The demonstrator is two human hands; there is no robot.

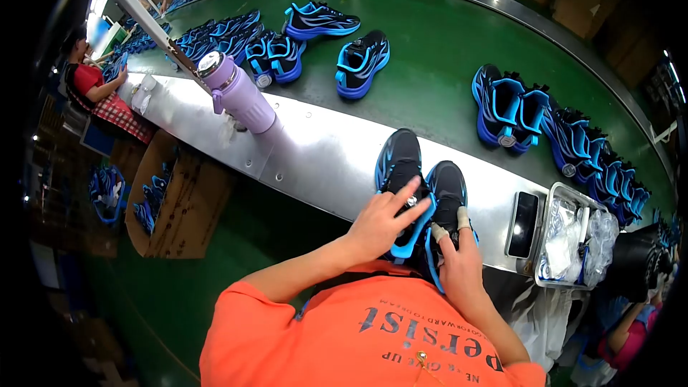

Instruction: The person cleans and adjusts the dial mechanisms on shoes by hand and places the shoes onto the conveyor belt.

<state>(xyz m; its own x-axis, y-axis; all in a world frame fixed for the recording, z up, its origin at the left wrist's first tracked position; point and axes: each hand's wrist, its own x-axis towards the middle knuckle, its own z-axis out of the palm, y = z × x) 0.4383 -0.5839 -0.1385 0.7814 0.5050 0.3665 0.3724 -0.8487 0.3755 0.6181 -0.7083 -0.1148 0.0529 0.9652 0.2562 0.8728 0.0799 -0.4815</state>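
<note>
Two black-and-blue sneakers stand side by side at the bench's near edge, toes pointing away from me. My left hand lies over the left sneaker, its fingers stretched and spread across the tongue and collar. A small shiny piece shows between those fingers; I cannot make out what it is. My right hand grips the right sneaker at its opening, with thumb and forefinger on either side of the tongue. Pale covers wrap these two fingertips. Both heels are partly hidden by my hands and orange shirt.
A purple bottle stands on the metal bench to the left. At right lie a phone and a tray of plastic bags. Several sneakers sit on the green belt. A co-worker sits at far left.
</note>
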